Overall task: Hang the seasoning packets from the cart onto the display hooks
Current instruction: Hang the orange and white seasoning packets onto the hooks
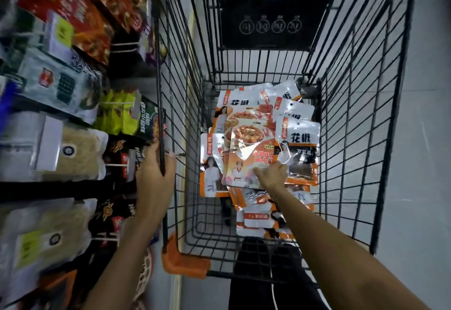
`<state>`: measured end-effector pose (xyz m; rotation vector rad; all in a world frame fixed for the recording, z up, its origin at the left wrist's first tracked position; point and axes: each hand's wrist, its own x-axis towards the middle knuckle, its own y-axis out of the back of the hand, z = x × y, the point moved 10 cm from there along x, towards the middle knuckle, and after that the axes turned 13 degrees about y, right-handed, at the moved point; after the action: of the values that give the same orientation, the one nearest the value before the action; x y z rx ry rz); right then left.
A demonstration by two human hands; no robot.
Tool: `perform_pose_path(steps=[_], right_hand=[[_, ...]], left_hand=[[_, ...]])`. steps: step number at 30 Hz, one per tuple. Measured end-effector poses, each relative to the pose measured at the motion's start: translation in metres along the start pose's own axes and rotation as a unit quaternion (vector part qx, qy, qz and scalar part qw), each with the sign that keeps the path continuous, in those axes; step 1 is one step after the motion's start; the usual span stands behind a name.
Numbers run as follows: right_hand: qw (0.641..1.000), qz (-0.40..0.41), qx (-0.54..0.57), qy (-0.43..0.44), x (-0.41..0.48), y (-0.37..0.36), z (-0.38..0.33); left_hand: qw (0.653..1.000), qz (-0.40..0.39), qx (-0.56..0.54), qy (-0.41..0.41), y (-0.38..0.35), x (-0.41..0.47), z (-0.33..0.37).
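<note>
Several orange-and-white seasoning packets (299, 139) lie piled in the bottom of a black wire shopping cart (346, 95). My right hand (272, 174) reaches down into the cart and pinches the lower edge of an orange packet (246, 153) with a food picture, which tilts up from the pile. My left hand (153, 165) grips the top rail of the cart's left wall. White display hooks (117, 164) stick out of the shelving at the left, between hanging bags.
The display rack at the left is packed with hanging snack and seasoning bags (61, 85), close against the cart's side. An orange plastic corner guard (183, 261) sits on the cart's near left corner. Grey floor (427, 163) lies to the right.
</note>
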<state>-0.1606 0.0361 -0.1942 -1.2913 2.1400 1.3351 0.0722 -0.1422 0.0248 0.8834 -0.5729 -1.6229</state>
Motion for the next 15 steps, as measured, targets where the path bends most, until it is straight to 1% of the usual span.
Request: perform_pose_path(steps=[2,4,6,8,12,15], right_hand=[[1.000,0.018,-0.006,-0.001,-0.002,-0.001,-0.007],[0.998,0.028,-0.046,0.016,-0.005,-0.006,-0.014],[0.994,0.028,-0.098,0.048,-0.008,-0.015,-0.022],[0.989,0.030,-0.124,0.078,-0.009,-0.023,-0.033],[0.991,0.062,-0.096,0.067,-0.006,-0.026,-0.042],[0.986,0.085,-0.124,0.076,-0.002,-0.020,-0.044]], left_hand=[[1.000,-0.006,-0.006,-0.003,-0.002,0.001,-0.001],[1.000,-0.008,-0.015,-0.003,-0.003,0.001,-0.002],[1.000,-0.009,-0.019,0.002,-0.004,0.001,-0.002],[1.000,-0.007,-0.024,0.000,-0.004,0.001,-0.001],[1.000,-0.004,-0.025,-0.002,-0.003,0.003,0.001],[0.999,-0.005,-0.034,0.006,-0.002,0.007,-0.004]])
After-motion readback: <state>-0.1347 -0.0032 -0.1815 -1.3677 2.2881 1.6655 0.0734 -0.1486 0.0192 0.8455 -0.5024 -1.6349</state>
